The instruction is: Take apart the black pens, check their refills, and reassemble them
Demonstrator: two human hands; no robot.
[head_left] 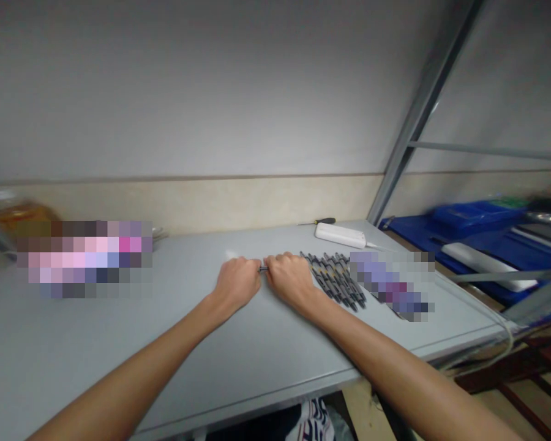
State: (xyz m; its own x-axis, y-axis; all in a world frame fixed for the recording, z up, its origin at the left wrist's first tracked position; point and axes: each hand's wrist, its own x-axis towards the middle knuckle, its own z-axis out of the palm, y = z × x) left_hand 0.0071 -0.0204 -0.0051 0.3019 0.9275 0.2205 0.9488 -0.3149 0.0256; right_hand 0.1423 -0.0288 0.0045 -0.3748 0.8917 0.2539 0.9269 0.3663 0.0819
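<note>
My left hand [239, 280] and my right hand [290, 278] are both closed in fists, almost meeting above the middle of the table. A short dark stretch of a pen [263, 269] shows between them, gripped from both ends. My fingers hide most of it. Just to the right of my right hand, several dark grey pens [335, 280] lie side by side at a slant on the tabletop, some with yellowish marks.
The grey table [179, 361] stands against the wall. Behind the pens lie a white power strip [340, 235] and a screwdriver [325, 221]. Blurred-out items sit at left and right. A metal frame post [397, 165] rises at right, near a blue surface [408, 236].
</note>
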